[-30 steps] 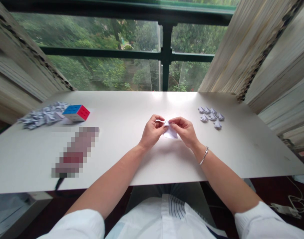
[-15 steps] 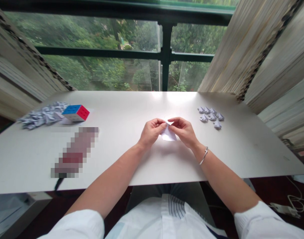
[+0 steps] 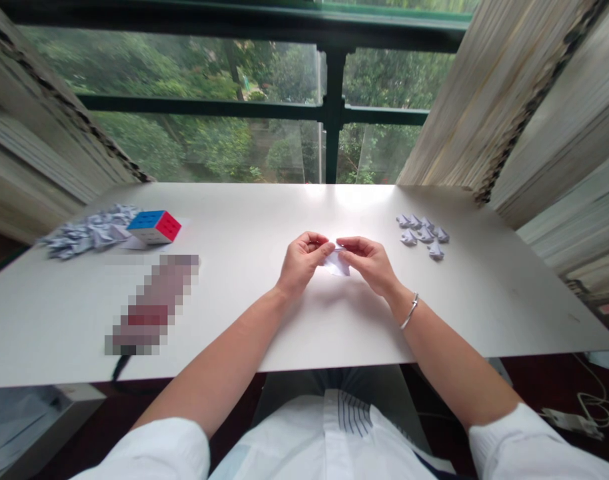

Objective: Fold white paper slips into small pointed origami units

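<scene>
Near the centre of the frame, a small piece of white paper [image 3: 338, 268] was pinched between the left hand [image 3: 302, 262] and the right hand [image 3: 369, 263], with the fingers of both closed on it. Its lower edge hung free below the thumbs, pointing toward the near side of the table [image 3: 304, 343]. That near edge ran across the lower part of the frame, well apart from the hands, and both forearms crossed over it. The far edge met the window [image 3: 333, 133] at upper centre.

To the right of the right hand, a strip of tabletop separated it from a cluster of folded papers [image 3: 425, 235], which sat well in from the slanting right edge. A wider stretch lay between the left hand and a blurred-out object [image 3: 152, 303] at lower left, whose dark strap [image 3: 119, 369] reached over the near edge. Above that, at middle left, a puzzle cube [image 3: 154, 227] stood beside a paper heap [image 3: 87, 233] that spread close to the table's left edge.
</scene>
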Demonstrator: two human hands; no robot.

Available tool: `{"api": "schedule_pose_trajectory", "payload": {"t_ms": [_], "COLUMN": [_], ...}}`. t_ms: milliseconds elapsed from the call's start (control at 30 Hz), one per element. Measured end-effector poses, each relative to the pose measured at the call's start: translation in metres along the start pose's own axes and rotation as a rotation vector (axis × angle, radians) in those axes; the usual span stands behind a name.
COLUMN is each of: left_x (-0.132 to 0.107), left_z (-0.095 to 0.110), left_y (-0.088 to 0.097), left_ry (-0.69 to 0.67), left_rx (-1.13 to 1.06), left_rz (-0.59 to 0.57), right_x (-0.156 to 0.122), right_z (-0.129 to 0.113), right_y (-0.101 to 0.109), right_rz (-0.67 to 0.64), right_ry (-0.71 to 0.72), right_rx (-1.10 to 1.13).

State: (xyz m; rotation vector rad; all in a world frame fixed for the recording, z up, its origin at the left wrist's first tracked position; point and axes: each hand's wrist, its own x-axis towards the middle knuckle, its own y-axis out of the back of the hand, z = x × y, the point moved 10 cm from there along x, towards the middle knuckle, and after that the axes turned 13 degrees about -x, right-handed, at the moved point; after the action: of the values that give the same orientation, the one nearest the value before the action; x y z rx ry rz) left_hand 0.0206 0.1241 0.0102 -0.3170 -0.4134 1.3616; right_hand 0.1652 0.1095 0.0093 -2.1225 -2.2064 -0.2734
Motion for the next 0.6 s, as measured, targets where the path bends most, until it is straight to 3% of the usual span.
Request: {"api": "schedule_pose_trajectory", "payload": {"t_ms": [167,600], "left_x": [-0.003,0.001], "left_z": [0.002,0.011], "left_y": [-0.010,0.005], "left_ry": [-0.015,-0.184], "left_rx": [0.011,0.181], "left_rz": [-0.063,0.027], "right_x": [0.001,0.001], "right_z": [-0.001,0.000], "right_y": [0.005,0.005], "right_rz": [0.063,0.083], "right_ry": [-0.013,0.091], "right_rx": [0.020,-0.132]}}
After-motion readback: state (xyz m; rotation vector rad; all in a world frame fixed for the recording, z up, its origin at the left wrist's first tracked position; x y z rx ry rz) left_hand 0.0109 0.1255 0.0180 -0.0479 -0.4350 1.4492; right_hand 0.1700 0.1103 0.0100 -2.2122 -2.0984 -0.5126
